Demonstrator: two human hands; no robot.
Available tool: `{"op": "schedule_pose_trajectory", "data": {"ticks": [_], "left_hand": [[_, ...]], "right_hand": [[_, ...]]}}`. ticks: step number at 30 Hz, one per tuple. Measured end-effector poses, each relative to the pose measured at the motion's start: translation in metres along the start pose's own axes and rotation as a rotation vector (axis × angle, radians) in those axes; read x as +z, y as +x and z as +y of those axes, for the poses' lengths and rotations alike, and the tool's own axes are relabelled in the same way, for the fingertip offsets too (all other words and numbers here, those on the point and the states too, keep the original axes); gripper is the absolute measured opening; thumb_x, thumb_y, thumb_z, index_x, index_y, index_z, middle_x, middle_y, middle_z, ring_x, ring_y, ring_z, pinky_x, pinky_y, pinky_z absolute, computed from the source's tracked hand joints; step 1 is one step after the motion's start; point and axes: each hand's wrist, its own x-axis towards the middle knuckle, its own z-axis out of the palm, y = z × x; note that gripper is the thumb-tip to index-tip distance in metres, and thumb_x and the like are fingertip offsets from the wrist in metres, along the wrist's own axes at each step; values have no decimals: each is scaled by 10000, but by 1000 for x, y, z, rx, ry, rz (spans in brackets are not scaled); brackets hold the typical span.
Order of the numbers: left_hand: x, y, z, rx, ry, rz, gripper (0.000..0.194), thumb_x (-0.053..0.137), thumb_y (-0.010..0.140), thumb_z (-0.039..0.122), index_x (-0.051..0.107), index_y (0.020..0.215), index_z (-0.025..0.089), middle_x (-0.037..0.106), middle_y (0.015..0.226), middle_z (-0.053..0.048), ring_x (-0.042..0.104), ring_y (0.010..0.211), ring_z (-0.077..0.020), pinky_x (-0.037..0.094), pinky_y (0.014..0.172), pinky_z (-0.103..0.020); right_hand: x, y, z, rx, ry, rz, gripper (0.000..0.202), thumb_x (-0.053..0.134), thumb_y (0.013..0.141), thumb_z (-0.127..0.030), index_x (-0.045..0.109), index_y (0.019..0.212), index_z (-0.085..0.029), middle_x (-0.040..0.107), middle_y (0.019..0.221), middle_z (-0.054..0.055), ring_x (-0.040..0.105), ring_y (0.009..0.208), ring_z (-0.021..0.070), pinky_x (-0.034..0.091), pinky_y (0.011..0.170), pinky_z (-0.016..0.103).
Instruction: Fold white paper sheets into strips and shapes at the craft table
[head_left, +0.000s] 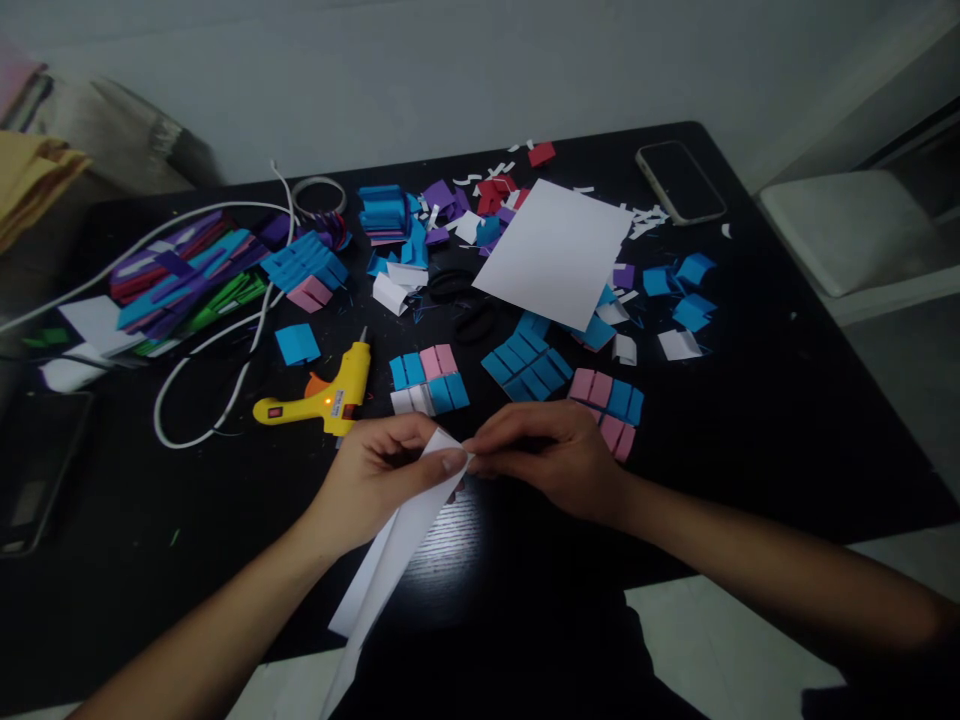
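Observation:
A white sheet of paper, folded lengthwise, slants down from my hands past the table's front edge. My left hand grips its upper end, thumb on top and fingers behind. At the tip of that end my right hand pinches the paper's corner between thumb and fingers. Just beyond my hands lie folded-paper blocks: a blue, pink and white one, an all-blue one and a pink and blue one, partly behind my right hand. Left of them rests a yellow glue gun, its orange light lit.
A white sheet covers part of the paper scraps and black-handled scissors. Coloured strips and a white cable lie left. A phone rests at the far right, a dark device at the left edge.

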Motion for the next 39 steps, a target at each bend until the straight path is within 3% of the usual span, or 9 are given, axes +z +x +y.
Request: {"op": "schedule_pose_trajectory", "data": {"ticks": [23,27,31,35,39], "left_hand": [[0,1,-3,-16,-29,-24,139,771,874,199,771,742,156,745,652,-8,620,522,-59,460,490,-118],[1,2,-1,5,1,-6,139,771,877,196,770,744,154,744,649,-6,614,519,-59,449,481,-118],[0,1,0,43,18,21,146,755,889,188,767,747,158,739,646,-2,615,524,-62,444,483,-125],[0,1,-2,70,44,31,132,757,882,172,763,750,163,746,661,4,629,547,-65,456,508,-128],[2,1,-4,90,66,18,134,746,891,173,757,757,166,744,675,6,631,576,-65,455,534,-130]], "right_hand": [[1,0,3,-34,-2,2,185,866,778,-92,838,900,-228,822,895,14,777,797,141,649,767,253],[2,0,1,39,8,6,143,867,792,-146,829,909,-220,812,899,16,768,806,145,639,789,272],[2,-1,-3,172,54,11,269,885,775,-210,759,1013,-204,772,862,2,736,753,135,611,720,264],[2,-2,-5,240,62,-86,149,778,884,-267,678,931,-168,678,736,-16,650,644,106,531,613,228],[4,-3,-7,242,13,-120,159,702,936,-302,659,879,-160,636,686,-16,606,622,113,477,583,235]]}}
